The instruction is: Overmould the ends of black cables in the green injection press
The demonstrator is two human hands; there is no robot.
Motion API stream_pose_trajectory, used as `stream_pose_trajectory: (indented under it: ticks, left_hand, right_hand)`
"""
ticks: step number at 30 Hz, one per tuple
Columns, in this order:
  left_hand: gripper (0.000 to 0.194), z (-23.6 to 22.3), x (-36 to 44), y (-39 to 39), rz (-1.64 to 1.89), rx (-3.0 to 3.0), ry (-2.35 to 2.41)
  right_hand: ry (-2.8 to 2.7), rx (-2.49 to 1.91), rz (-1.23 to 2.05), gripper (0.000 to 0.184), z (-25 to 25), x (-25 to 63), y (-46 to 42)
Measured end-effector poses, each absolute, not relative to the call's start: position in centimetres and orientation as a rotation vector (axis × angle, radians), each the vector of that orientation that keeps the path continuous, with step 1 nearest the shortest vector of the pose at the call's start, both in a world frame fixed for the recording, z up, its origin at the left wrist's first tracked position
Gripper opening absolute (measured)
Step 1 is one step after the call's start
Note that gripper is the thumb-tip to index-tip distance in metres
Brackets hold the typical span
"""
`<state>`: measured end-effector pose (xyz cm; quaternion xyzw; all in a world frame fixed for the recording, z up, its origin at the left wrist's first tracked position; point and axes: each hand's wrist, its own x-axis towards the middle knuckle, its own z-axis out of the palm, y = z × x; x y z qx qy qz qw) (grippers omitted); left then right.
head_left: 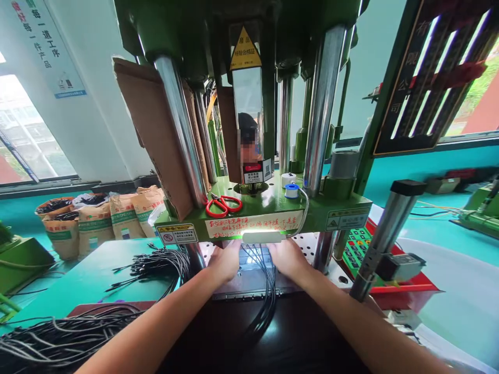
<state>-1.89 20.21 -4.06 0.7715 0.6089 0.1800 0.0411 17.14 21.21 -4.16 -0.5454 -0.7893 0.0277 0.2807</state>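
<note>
Both my hands reach in under the front of a green press (319, 213), over a metal mould plate (249, 280). On the left side of the plate is my left hand (226, 261), and on the right side is my right hand (287, 258). The fingers of both go out of sight beneath the press and a white lamp bar (263, 237), so whether they grip anything is hidden. Between the hands, several thin black cables (268, 291) run out of the mould area and hang over the front edge.
Red-handled scissors (223, 206) and a blue-and-white tape spool (291, 191) lie on the press ledge. Bundled cables (163, 262) sit on the left table, with more cables (66, 332) nearer. At right stand a post (384, 234) and a green button panel (355, 254).
</note>
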Motion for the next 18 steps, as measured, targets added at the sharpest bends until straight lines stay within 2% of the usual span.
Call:
stream_pose_trajectory:
  ticks: [8, 18]
  left_hand:
    - [0.045, -3.0, -2.2, 17.9, 0.371, 2.528, 1.778]
    - [0.051, -3.3, -2.9, 18.5, 0.408, 2.421, 1.828]
  right_hand:
    - [-2.319, -1.448, -0.048, 0.026, -3.1, 11.7, 18.5]
    - [-2.376, -1.606, -0.075, 0.030, -1.8, 9.7, 19.0]
